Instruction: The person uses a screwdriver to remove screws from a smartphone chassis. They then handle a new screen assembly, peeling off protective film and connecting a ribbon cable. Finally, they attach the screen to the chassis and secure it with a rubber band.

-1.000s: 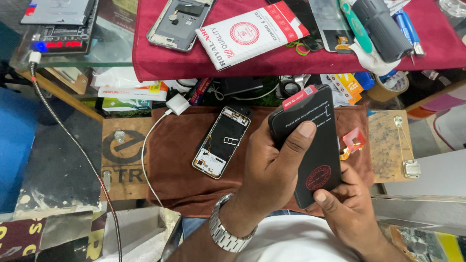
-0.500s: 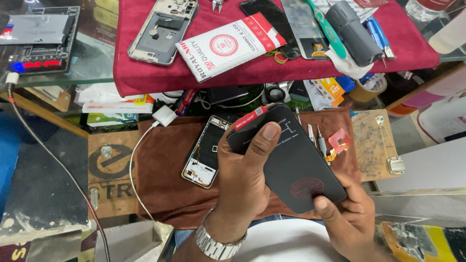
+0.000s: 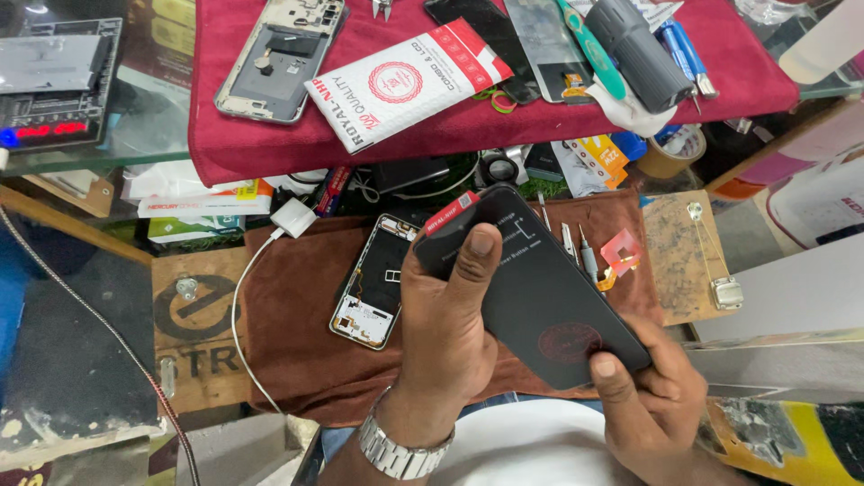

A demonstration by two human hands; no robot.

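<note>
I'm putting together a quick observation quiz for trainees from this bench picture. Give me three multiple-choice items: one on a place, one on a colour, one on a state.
1. Where does the opened phone lie?
A. on the brown cloth
B. on the red cloth
C. in a hand

2. What colour is the cloth on the glass shelf?
A. blue
B. red
C. green

3. How is the black screen panel held?
A. lying flat, untouched
B. by the left hand alone
C. between both hands

Answers:
1 A: it rests on the brown cloth, left of the hands.
2 B: the red cloth drapes over the shelf.
3 C: the left hand grips its upper end, the right hand its lower corner.
</note>
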